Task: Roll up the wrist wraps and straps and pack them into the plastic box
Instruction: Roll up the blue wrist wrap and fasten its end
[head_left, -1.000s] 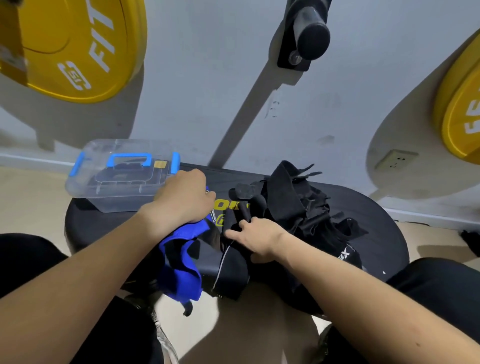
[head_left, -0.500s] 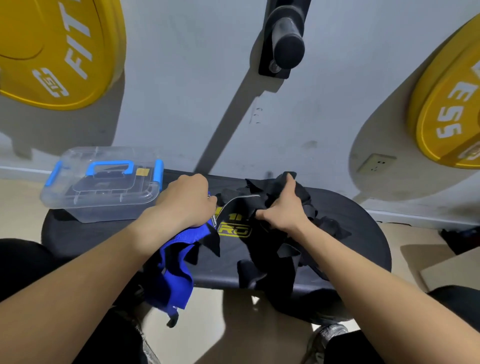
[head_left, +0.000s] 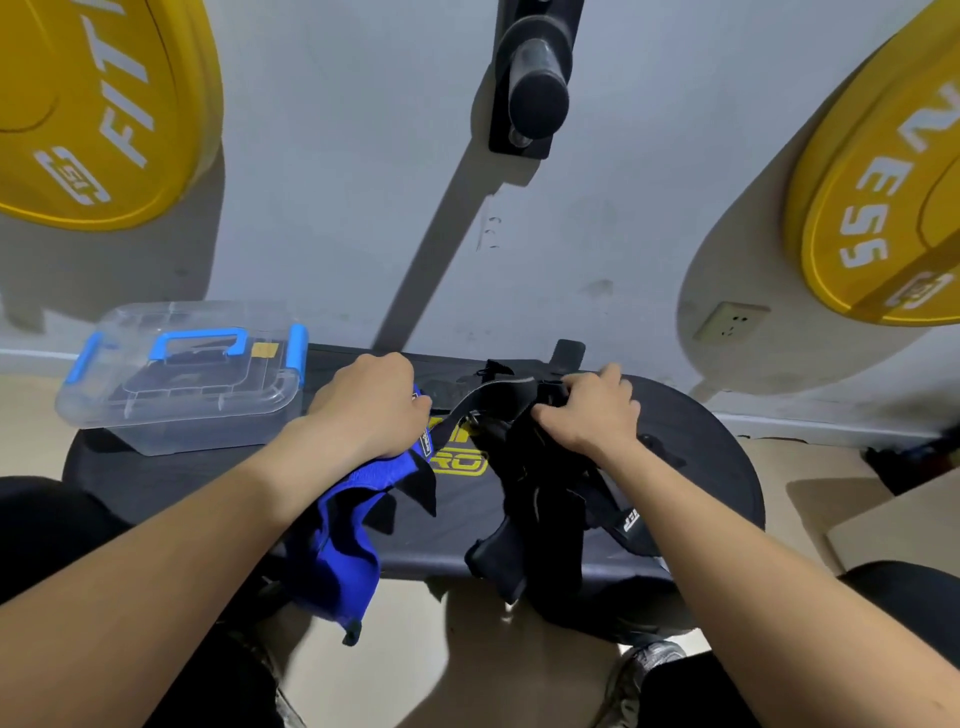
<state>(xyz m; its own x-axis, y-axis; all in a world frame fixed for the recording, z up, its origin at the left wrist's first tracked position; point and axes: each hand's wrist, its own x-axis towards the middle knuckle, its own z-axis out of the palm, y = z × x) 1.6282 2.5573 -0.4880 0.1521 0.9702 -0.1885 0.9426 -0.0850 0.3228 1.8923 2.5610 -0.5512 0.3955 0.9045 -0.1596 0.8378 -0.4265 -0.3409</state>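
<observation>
The black bench (head_left: 701, 467) carries a clear plastic box (head_left: 182, 384) far left; a blue wrap (head_left: 337, 540) and black straps (head_left: 540, 499) overhang its near edge.

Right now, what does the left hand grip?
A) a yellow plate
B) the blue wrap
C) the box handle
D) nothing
B: the left hand has its fingers curled on the blue wrap, which hangs over the edge of the pad. The box stands apart to its left, and the right hand grips the black straps.
</observation>
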